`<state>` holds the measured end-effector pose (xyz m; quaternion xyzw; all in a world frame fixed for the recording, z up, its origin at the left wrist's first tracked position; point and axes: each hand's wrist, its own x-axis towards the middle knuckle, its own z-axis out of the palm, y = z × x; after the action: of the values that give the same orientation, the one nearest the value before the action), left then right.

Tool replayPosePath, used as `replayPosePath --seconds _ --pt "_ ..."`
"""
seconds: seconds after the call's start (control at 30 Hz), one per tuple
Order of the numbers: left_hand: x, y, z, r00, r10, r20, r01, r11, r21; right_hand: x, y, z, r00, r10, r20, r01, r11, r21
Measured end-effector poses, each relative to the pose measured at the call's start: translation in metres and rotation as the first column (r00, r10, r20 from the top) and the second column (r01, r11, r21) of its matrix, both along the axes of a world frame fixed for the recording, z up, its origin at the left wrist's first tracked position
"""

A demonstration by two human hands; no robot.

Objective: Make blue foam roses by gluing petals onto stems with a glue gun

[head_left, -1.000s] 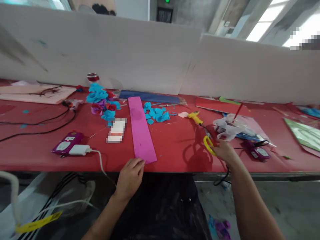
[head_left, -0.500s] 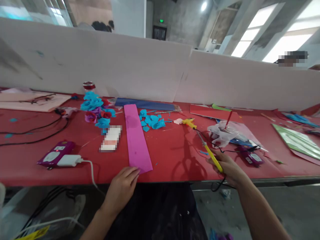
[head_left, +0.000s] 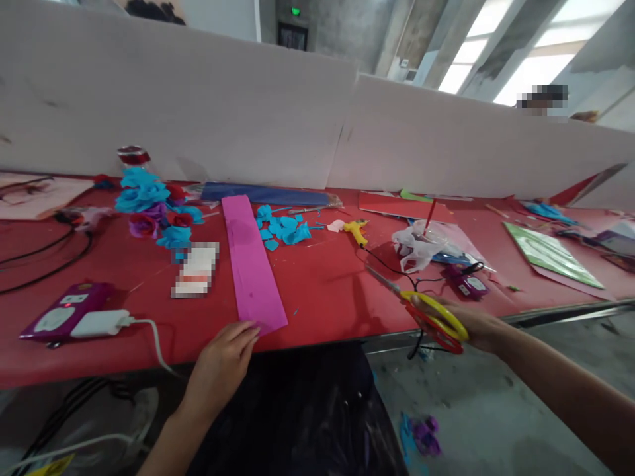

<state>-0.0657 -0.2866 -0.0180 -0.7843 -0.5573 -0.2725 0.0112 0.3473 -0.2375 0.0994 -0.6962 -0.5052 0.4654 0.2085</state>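
Observation:
A long strip of bright pink crepe paper (head_left: 253,264) lies lengthwise on the table, its near end by the front edge. My left hand (head_left: 221,360) pinches that near end between thumb and fingers. Above the table's front edge, my right hand (head_left: 479,327) grips scissors (head_left: 436,314) with yellow and red handles. Their blades point up and left, toward the middle of the table, apart from the paper. Just right of the strip are loose blue paper petals (head_left: 290,230). A yellow glue gun (head_left: 356,231) rests beyond the scissor tips.
Blue, red and purple paper flowers (head_left: 143,192) stand at the left, behind a blurred phone-like item (head_left: 197,270). Purple power strips (head_left: 69,311) (head_left: 466,281) sit on both sides with cables. A clear plastic bag (head_left: 414,244) and a green-and-white packet (head_left: 550,254) lie to the right.
The scissors have turned in my right hand, so both handle loops now show. My left hand stays on the paper's near end. The whole view has shifted rightward.

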Motion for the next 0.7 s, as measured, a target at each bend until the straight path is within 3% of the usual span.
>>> replayPosePath --seconds 0.07,0.13,0.2,0.3,0.4,0.53,0.63,0.7 --pt "0.000 -0.001 -0.002 0.999 0.025 0.022 -0.025 1.000 0.006 -0.005 -0.004 0.013 0.951 -0.071 -0.302 0.053 0.996 -0.067" --pt "0.000 -0.002 -0.004 0.998 0.043 0.050 -0.044 0.999 0.017 -0.012 -0.008 0.023 0.845 -0.128 -0.519 0.119 0.992 -0.051" --pt "0.000 -0.002 -0.007 0.996 0.056 0.076 -0.057 0.998 0.004 -0.023 -0.013 0.030 0.778 -0.108 -0.619 0.132 0.991 -0.007" --pt "0.002 -0.001 -0.008 0.992 0.081 0.094 -0.078 0.996 -0.035 -0.050 -0.026 0.030 0.743 -0.047 -0.668 0.064 0.998 0.002" --pt "0.005 -0.002 -0.003 0.990 0.094 0.109 -0.089 0.995 -0.047 -0.082 -0.047 0.007 0.667 -0.055 -0.743 -0.030 0.995 -0.100" --pt "0.006 -0.006 0.006 0.968 0.167 0.190 -0.151 0.984 -0.094 -0.119 -0.082 -0.047 0.522 -0.079 -0.850 -0.161 0.969 -0.189" --pt "0.005 -0.011 0.010 0.937 0.253 0.241 -0.228 0.965 -0.129 -0.133 -0.102 -0.081 0.512 -0.054 -0.858 -0.183 0.968 -0.170" --pt "0.005 -0.012 0.011 0.945 0.241 0.221 -0.216 0.967 -0.131 -0.137 -0.108 -0.093 0.513 -0.005 -0.858 -0.237 0.960 -0.147"
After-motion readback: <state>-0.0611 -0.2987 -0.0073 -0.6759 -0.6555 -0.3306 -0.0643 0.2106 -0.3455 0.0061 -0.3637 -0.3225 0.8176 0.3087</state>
